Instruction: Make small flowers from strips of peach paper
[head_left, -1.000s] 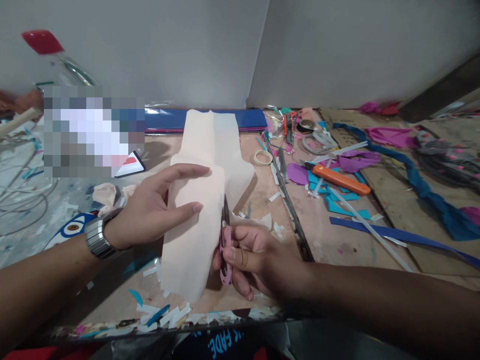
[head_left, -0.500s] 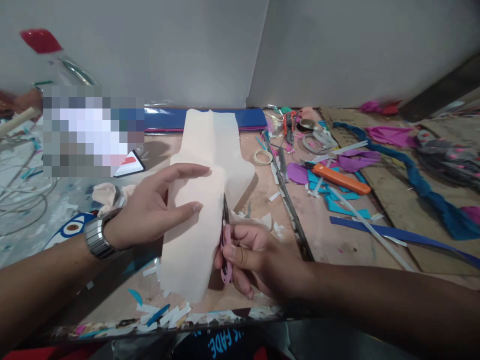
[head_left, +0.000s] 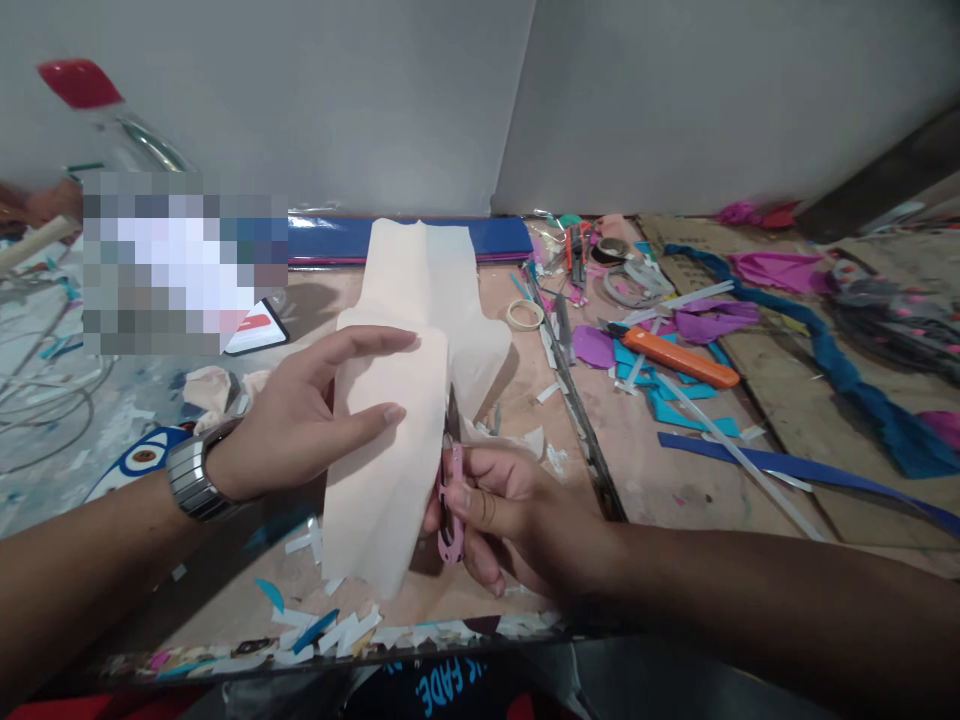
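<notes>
A pale cream sheet [head_left: 424, 280], thin and creased down its middle, lies in front of me, its near part folded over in a layer. My left hand [head_left: 315, 400] rests on that layer with thumb and fingers apart, pressing it flat; a metal watch [head_left: 196, 470] is on the wrist. In my right hand [head_left: 510, 515] is a pair of small pink thread snips [head_left: 452, 500], held upright. Their dark blades [head_left: 453, 410] point away from me at the right edge of the folded layer. A cut-off strip [head_left: 517, 440] of the same sheet lies just right of the blades.
On the right lie an orange box cutter [head_left: 675, 357], a tape roll [head_left: 525, 315], a blue strip [head_left: 817, 465] and coloured scraps. A blue folded pack [head_left: 330, 238] runs along the wall. Paper bits [head_left: 352, 630] litter the front edge. Part of the left is blurred out beside a screen [head_left: 259, 330].
The snips have tilted a little and their blades show more openly apart at the sheet's edge. My left hand stays in place.
</notes>
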